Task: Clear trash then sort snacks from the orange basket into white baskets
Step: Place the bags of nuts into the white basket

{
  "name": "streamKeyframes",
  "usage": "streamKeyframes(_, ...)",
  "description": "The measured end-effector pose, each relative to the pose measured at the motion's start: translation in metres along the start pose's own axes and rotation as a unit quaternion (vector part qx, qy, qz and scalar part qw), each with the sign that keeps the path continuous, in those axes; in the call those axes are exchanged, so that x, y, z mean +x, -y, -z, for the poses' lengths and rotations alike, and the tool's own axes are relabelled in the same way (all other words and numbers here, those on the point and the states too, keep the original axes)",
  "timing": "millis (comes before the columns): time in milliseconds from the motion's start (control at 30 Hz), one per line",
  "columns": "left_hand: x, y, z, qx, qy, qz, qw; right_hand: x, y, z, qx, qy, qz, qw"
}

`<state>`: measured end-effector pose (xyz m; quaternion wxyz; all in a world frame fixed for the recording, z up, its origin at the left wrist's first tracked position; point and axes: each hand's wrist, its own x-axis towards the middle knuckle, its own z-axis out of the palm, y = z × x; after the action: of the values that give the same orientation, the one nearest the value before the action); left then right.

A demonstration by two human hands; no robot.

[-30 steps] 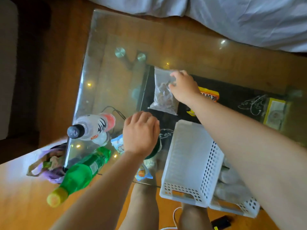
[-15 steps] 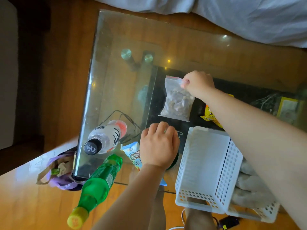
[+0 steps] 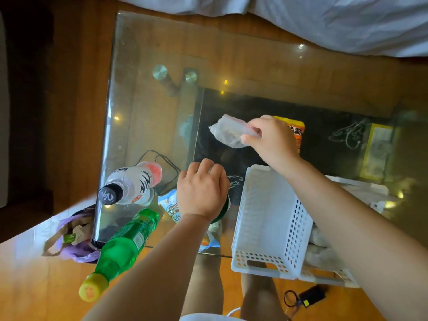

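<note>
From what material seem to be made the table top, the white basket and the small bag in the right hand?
Table top: clear glass, glossy; the floor shows through it and light spots reflect on it.
White basket: apparently rigid plastic, matt, with moulded rows of holes and a cut-out handle.
Small bag, pinched by the right hand: thin clear plastic film, crinkled, contents visible through it.

Wide bare stretch of glass table (image 3: 148, 105) at the far left, open to a reach. Near edge crowded: white bottle (image 3: 132, 184) and green bottle (image 3: 122, 246) upright at left, white basket (image 3: 266, 218) at right, narrow gap between taken by left hand (image 3: 201, 193).
</note>
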<state>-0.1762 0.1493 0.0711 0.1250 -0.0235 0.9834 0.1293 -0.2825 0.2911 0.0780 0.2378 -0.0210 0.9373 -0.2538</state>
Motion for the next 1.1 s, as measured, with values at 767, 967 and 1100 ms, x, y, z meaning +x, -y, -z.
streamKeyframes(767, -0.003, -0.002, -0.004, 0.002, 0.005, 0.019, 1.000, -0.060, -0.016, 0.044, 0.097, -0.194, 0.062, 0.974)
streamKeyframes(967, -0.003, -0.002, -0.002, 0.039, -0.003, 0.009, 0.999, -0.128, -0.047, 0.087, 0.137, -0.261, 0.037, 0.955)
streamKeyframes(1100, -0.005, -0.019, 0.006, 0.059, -0.006, 0.045, 0.997, -0.183, -0.077, 0.104, 0.195, -0.267, -0.001, 0.944)
